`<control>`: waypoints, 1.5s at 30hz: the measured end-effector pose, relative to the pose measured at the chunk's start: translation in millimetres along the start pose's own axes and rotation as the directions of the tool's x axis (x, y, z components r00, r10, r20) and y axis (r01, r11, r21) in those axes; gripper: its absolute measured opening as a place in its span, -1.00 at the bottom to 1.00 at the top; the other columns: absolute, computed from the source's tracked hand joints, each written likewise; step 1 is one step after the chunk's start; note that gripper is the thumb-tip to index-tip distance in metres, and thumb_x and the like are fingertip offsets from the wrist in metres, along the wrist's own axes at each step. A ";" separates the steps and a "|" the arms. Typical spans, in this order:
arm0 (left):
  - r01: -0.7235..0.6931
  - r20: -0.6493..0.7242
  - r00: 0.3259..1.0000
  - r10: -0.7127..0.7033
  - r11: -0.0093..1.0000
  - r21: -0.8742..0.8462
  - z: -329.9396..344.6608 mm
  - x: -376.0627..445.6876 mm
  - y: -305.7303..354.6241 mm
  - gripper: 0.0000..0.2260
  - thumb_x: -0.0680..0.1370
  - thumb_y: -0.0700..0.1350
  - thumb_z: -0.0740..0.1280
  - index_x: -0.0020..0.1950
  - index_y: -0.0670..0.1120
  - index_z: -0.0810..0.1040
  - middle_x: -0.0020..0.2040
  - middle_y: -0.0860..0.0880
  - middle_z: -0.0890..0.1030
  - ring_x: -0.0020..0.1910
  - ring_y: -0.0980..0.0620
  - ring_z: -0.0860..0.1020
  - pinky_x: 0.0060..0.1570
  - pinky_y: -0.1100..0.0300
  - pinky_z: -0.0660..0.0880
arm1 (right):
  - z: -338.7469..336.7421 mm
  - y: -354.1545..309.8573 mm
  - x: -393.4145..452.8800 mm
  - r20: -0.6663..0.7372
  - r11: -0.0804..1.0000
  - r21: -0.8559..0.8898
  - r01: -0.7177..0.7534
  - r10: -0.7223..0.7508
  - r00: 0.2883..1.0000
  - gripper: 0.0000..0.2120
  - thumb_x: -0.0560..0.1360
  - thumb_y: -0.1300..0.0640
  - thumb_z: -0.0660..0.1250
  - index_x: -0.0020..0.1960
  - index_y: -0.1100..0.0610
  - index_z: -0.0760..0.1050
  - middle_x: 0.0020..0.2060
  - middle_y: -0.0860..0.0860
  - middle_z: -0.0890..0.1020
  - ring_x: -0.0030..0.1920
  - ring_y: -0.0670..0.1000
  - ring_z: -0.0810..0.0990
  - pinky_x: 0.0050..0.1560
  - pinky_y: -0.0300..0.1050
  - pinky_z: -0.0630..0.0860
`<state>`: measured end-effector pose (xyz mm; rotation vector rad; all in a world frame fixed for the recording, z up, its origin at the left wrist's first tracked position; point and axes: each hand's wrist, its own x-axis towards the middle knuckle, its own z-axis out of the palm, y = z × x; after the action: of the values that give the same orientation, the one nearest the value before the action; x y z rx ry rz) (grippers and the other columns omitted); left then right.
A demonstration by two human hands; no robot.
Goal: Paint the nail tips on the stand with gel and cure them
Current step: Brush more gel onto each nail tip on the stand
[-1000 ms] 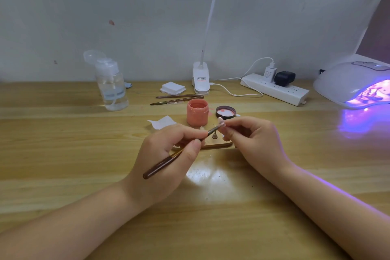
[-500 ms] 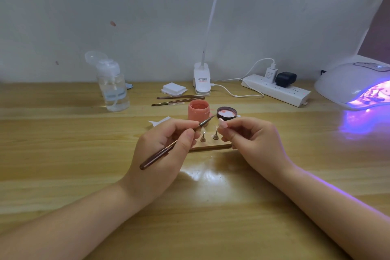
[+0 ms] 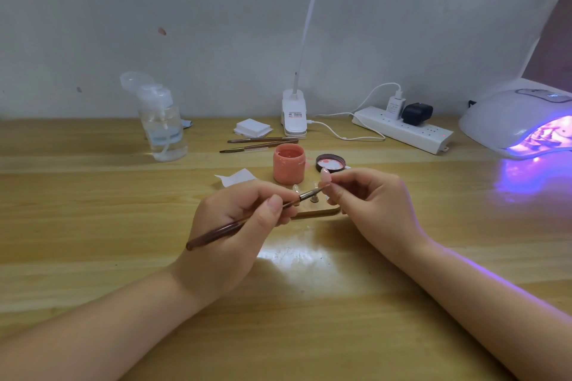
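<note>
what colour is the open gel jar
Coral pink jar, seen in the head view, the only one.

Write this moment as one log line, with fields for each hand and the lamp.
left hand: holds brush | right hand: pinches nail tip at brush end | gel jar: open | curing lamp: lit

Soft, even light fills the scene, and a white glare patch sits on the desk [image 3: 93, 226] between the forearms. The curing lamp [image 3: 520, 120] at the right edge spills violet glow (also tinting the right forearm). Wide-angle bending curves the desk's far edge; details look slightly soft.
</note>
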<state>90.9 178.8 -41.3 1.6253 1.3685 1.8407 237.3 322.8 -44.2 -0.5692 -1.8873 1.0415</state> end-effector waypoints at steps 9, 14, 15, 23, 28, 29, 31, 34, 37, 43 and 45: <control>0.070 -0.127 0.991 -0.051 0.987 0.144 -2.0 11.5 1.1 -0.86 0.53 -0.14 0.33 0.04 -0.02 0.64 -0.15 0.10 0.70 -0.18 0.13 0.66 -0.18 0.31 0.56 | 1.3 -5.0 -1.2 -0.003 1.000 -0.006 0.021 -0.021 1.000 -0.96 0.45 0.13 0.46 -0.16 0.09 0.67 -0.33 0.06 0.67 -0.25 0.14 0.63 -0.18 0.09 0.57; 0.094 -0.244 0.969 -0.024 0.957 0.276 -12.4 49.6 16.3 -0.86 0.54 -0.17 0.38 -0.16 0.05 0.64 -0.31 0.10 0.66 -0.36 0.23 0.56 -0.29 0.32 0.52 | -3.3 -1.8 3.6 -0.082 0.994 -0.105 -0.009 0.000 0.997 -0.94 0.43 0.14 0.48 -0.20 0.01 0.66 -0.33 -0.03 0.67 -0.36 -0.10 0.56 -0.27 -0.24 0.49; 0.120 -0.257 0.966 -0.036 0.940 0.320 -16.0 60.5 19.1 -0.86 0.54 -0.14 0.37 -0.20 0.04 0.62 -0.33 0.09 0.65 -0.38 0.22 0.55 -0.27 0.25 0.53 | -4.4 -1.2 4.5 -0.092 0.991 -0.135 -0.023 0.010 0.996 -0.92 0.43 0.14 0.49 -0.21 -0.01 0.66 -0.34 -0.07 0.67 -0.38 -0.18 0.54 -0.29 -0.32 0.46; 0.260 -0.122 0.961 -0.247 0.666 0.699 -18.0 140.4 26.0 -0.89 0.50 -0.15 0.29 -0.08 -0.15 0.59 -0.13 -0.10 0.67 -0.07 -0.06 0.61 -0.09 0.06 0.52 | -4.4 -1.4 1.8 -0.085 0.921 -0.378 -0.090 0.062 0.994 -0.95 0.40 0.03 0.46 -0.23 -0.07 0.62 -0.30 -0.23 0.65 -0.38 -0.13 0.59 -0.17 -0.12 0.52; 0.292 -0.072 0.927 -0.369 0.585 0.756 -9.9 159.8 12.9 -0.81 0.45 -0.17 0.33 -0.06 -0.26 0.62 -0.03 -0.22 0.66 -0.19 -0.07 0.53 -0.18 0.06 0.46 | 0.0 -6.2 -3.0 -0.008 0.845 -0.528 0.086 -0.106 0.994 -0.96 0.41 0.04 0.45 -0.21 -0.08 0.63 -0.34 -0.25 0.62 -0.36 -0.15 0.58 -0.26 -0.17 0.48; 0.295 -0.068 0.922 -0.380 0.579 0.760 -8.0 160.8 10.8 -0.83 0.44 -0.17 0.34 -0.06 -0.25 0.62 -0.04 -0.21 0.66 -0.19 -0.07 0.55 -0.20 0.09 0.45 | 1.1 -6.7 -3.9 0.023 0.846 -0.515 0.136 -0.145 0.989 -0.95 0.40 0.07 0.46 -0.22 -0.06 0.63 -0.35 -0.24 0.62 -0.37 -0.15 0.58 -0.29 -0.18 0.47; 0.290 -0.064 0.919 -0.390 0.555 0.780 -4.1 161.1 6.3 -0.86 0.44 -0.16 0.36 -0.08 -0.20 0.63 -0.08 -0.17 0.67 -0.12 -0.09 0.61 -0.20 0.09 0.47 | 3.8 -7.1 -6.2 0.093 0.849 -0.467 0.250 -0.234 0.968 -0.92 0.40 0.11 0.49 -0.23 -0.04 0.63 -0.38 -0.24 0.60 -0.39 -0.17 0.59 -0.36 -0.28 0.40; 0.266 -0.045 0.919 -0.393 0.531 0.805 0.2 158.5 -0.1 -0.88 0.45 -0.14 0.38 -0.10 -0.17 0.63 -0.11 -0.14 0.67 -0.07 -0.10 0.63 -0.19 0.09 0.51 | 6.9 -7.1 -8.3 0.154 0.842 -0.389 0.373 -0.340 0.928 -0.89 0.40 0.13 0.51 -0.25 -0.02 0.61 -0.40 -0.23 0.58 -0.40 -0.21 0.58 -0.37 -0.43 0.28; 0.256 -0.029 0.920 -0.390 0.543 0.800 0.8 151.2 -6.8 -0.85 0.46 -0.12 0.39 -0.09 -0.19 0.64 -0.12 -0.14 0.67 -0.14 -0.07 0.62 -0.23 0.09 0.50 | 8.0 -4.6 -8.7 0.194 0.839 -0.344 0.422 -0.377 0.906 -0.89 0.45 0.09 0.46 -0.25 0.03 0.62 -0.38 -0.17 0.62 -0.36 -0.20 0.57 -0.35 -0.38 0.33; 0.328 -0.140 0.935 -0.326 0.643 0.692 -14.2 149.9 -6.2 -0.83 0.48 -0.08 0.38 -0.14 -0.18 0.67 -0.13 -0.15 0.70 -0.20 -0.05 0.59 -0.20 0.12 0.46 | 10.3 -4.0 -8.4 0.314 0.860 -0.277 0.429 -0.341 0.886 -0.90 0.48 0.12 0.43 -0.19 0.11 0.65 -0.32 -0.11 0.65 -0.27 -0.10 0.61 -0.32 -0.24 0.45; 0.363 -0.178 0.929 -0.326 0.696 0.620 -21.8 149.2 -5.6 -0.82 0.48 -0.05 0.38 -0.23 -0.13 0.67 -0.18 -0.09 0.71 -0.20 -0.02 0.59 -0.13 0.09 0.51 | 11.0 -4.7 -8.2 0.351 0.847 -0.295 0.442 -0.334 0.875 -0.92 0.48 0.12 0.44 -0.16 0.11 0.66 -0.32 -0.18 0.61 -0.25 -0.04 0.59 -0.32 -0.07 0.51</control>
<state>25.5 285.6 43.0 1.4309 2.3383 1.2526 232.0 309.5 -47.0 -0.2174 -2.3576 0.5187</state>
